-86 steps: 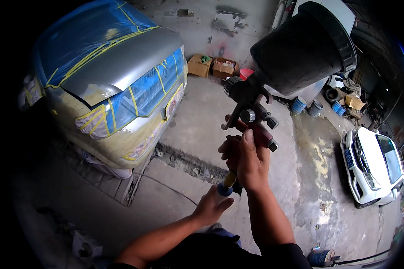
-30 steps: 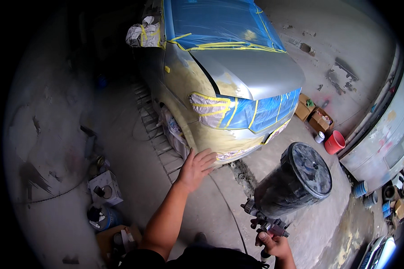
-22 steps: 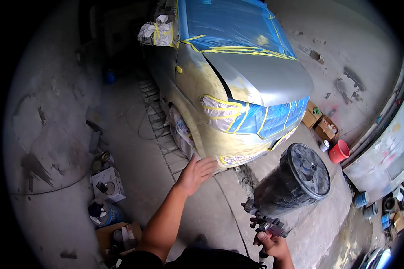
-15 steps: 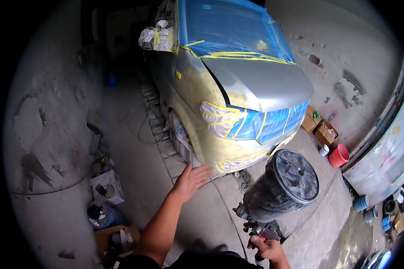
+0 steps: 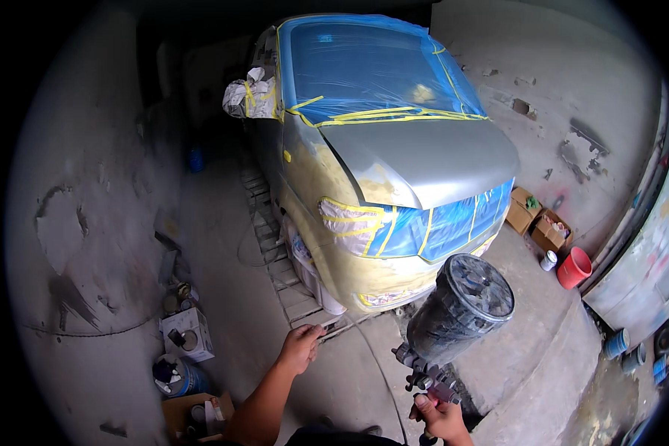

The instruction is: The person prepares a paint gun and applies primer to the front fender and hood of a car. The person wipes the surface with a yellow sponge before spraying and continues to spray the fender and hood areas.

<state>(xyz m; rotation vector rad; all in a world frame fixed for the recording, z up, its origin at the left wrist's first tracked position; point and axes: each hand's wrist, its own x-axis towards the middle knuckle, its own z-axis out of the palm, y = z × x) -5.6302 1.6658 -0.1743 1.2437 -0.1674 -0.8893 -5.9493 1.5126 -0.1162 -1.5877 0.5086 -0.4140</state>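
My right hand [image 5: 436, 419] grips the lower part of a dark spray gun [image 5: 429, 380]. A large black, paint-smudged cup with a lid [image 5: 457, 308] sits on the gun, tilted toward me. My left hand [image 5: 302, 346] is at lower centre, fingers curled; whether anything is in them is hidden. Beyond both hands stands a grey van [image 5: 412, 156] with beige patches on its front corner. Blue film with yellow tape covers its windscreen [image 5: 364, 74] and grille [image 5: 450, 227]; wrapping covers its mirror [image 5: 247, 97] and wheel.
A scuffed wall [image 5: 89, 238] runs along the left, with cans [image 5: 189, 379] and boxes [image 5: 187, 334] at its foot. Right of the van are cardboard boxes [image 5: 546, 230], a red bucket [image 5: 574, 267], blue cans [image 5: 615, 343] and a pale panel [image 5: 635, 271]. A hose [image 5: 379, 360] crosses the floor.
My view has swung left to face the van. My left hand left the gun, spread out, then curled and dropped lower. The gun in my right hand moved lower.
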